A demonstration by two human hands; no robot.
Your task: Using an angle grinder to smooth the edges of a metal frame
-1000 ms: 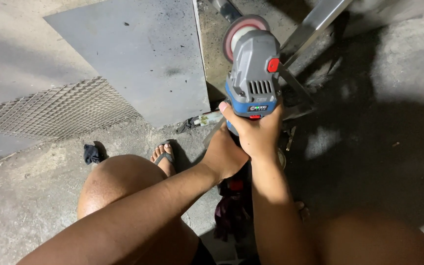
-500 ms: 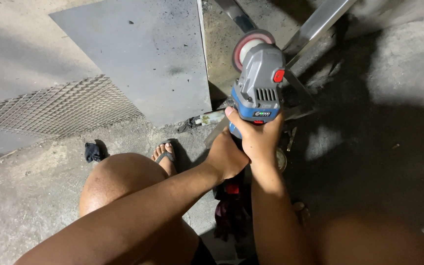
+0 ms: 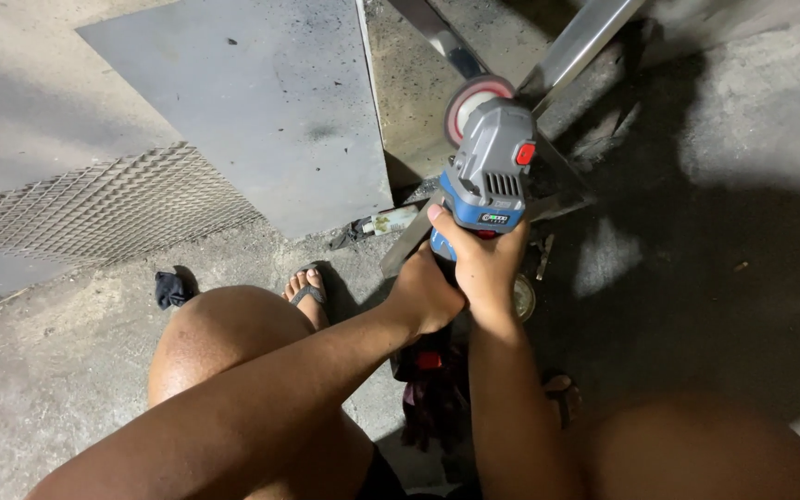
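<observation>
Squatting over a concrete floor [image 3: 67, 389] here, with both hands wrapped around a blue-and-grey angle grinder [image 3: 488, 171]. The right hand [image 3: 483, 264] has its fingers curled tight round the rear of the body, thumb up along the side near the blue band, while the left hand [image 3: 426, 294] is closed in just below it, apparently gripping the tail end of the tool, though those fingers are mostly hidden. The grinder points away from the person, its red-and-white disc [image 3: 474, 97] held just beside a shiny metal bar [image 3: 581, 42] that slants across the top of the view; can't tell if disc and bar are actually touching. A grey steel sheet [image 3: 252, 111] lies flat to the left with a piece of expanded mesh [image 3: 94, 208] next to it, and a small tube [image 3: 386, 222] sits near the sheet's corner. A sandalled foot [image 3: 307, 292] shows between the knees. Looks to me like the lining-up stage of grinding that bar, so the next bit needs a firm two-handed hold and the disc eased on at a shallow angle.
</observation>
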